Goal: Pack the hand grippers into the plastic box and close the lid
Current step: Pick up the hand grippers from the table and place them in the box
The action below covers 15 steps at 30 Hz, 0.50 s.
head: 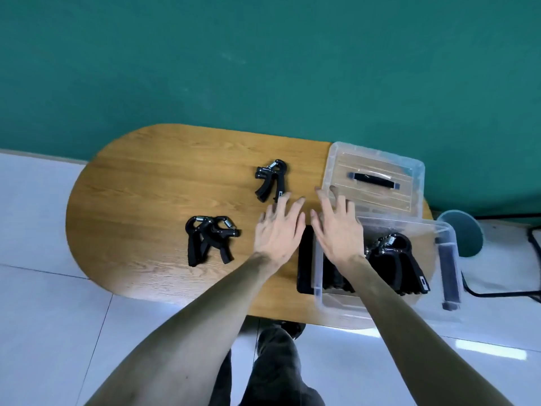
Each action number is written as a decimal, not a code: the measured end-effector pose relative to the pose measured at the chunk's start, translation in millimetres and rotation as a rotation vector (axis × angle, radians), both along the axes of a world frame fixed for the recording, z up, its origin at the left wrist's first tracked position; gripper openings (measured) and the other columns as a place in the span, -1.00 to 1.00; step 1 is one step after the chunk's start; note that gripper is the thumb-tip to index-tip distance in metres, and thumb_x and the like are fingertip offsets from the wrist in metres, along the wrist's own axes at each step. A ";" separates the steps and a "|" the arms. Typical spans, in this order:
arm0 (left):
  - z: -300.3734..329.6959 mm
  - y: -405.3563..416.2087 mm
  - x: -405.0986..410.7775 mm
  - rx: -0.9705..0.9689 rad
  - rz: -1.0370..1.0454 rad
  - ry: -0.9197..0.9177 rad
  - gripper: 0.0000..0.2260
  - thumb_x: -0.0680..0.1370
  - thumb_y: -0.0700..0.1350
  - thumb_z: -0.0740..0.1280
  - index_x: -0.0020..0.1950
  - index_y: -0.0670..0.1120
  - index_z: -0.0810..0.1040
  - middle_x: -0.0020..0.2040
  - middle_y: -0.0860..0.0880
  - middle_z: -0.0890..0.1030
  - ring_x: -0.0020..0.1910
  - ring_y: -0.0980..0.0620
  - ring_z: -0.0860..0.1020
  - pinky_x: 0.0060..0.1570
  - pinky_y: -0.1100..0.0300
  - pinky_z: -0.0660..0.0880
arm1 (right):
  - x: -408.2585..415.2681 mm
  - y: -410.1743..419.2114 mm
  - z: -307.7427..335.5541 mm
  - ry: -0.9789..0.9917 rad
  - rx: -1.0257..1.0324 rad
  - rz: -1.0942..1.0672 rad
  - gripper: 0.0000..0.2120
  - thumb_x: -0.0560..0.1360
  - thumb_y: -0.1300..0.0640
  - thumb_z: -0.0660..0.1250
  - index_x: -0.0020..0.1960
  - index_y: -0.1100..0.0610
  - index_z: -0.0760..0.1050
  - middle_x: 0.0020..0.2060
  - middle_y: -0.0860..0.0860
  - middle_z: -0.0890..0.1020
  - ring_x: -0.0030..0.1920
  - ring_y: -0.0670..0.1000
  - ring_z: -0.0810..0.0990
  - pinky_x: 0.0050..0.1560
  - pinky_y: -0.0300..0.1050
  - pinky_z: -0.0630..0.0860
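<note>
A clear plastic box (439, 312) stands at the table's right end with black hand grippers (395, 259) inside it. Its clear lid (377, 159), with a black handle, lies flat on the table behind the box. One black hand gripper (270, 180) lies alone near the table's middle. Two more hand grippers (209, 243) lie overlapped to the left. My left hand (278, 230) hovers flat with fingers spread, its fingertips close to the lone gripper. My right hand (336, 227) is spread above the box's left rim. Neither hand holds anything.
The oval wooden table (146, 186) stands against a green wall. A black pad (304, 265) lies under the box's left side. A round grey stool (465, 232) and a black cable sit on the white floor to the right. My legs show below the table's near edge.
</note>
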<state>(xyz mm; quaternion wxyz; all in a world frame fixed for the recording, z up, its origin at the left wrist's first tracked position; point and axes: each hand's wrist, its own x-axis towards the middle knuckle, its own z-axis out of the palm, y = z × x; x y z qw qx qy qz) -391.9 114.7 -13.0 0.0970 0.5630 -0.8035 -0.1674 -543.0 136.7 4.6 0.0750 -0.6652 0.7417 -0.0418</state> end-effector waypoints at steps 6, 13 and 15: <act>-1.8 -17.3 91.2 0.092 0.119 -0.061 -0.59 0.71 0.10 0.01 0.56 0.06 0.22 0.50 -0.08 0.30 0.21 -0.17 0.51 0.09 -0.07 0.52 | 82.2 -19.8 -8.5 0.040 0.060 0.046 -0.55 0.65 -0.08 0.09 0.51 0.01 0.20 0.45 0.14 0.30 0.19 0.22 0.45 -0.06 0.18 0.60; -25.1 -20.2 172.4 0.176 0.206 -0.071 -0.58 0.70 0.09 0.01 0.56 0.05 0.21 0.54 -0.09 0.25 0.26 -0.21 0.48 0.17 -0.10 0.50 | 157.1 -29.9 -28.6 0.095 0.163 0.068 -0.56 0.65 -0.07 0.10 0.48 0.04 0.24 0.38 0.20 0.35 0.05 0.20 0.48 -0.20 0.09 0.61; -34.5 -20.4 184.4 0.199 0.216 -0.073 -0.58 0.70 0.09 0.01 0.56 0.07 0.20 0.54 -0.08 0.24 0.28 -0.20 0.46 0.19 -0.11 0.48 | 169.7 -32.7 -37.1 0.107 0.182 0.053 -0.55 0.65 -0.07 0.11 0.49 0.04 0.23 0.40 0.19 0.32 0.07 0.20 0.47 -0.19 0.10 0.61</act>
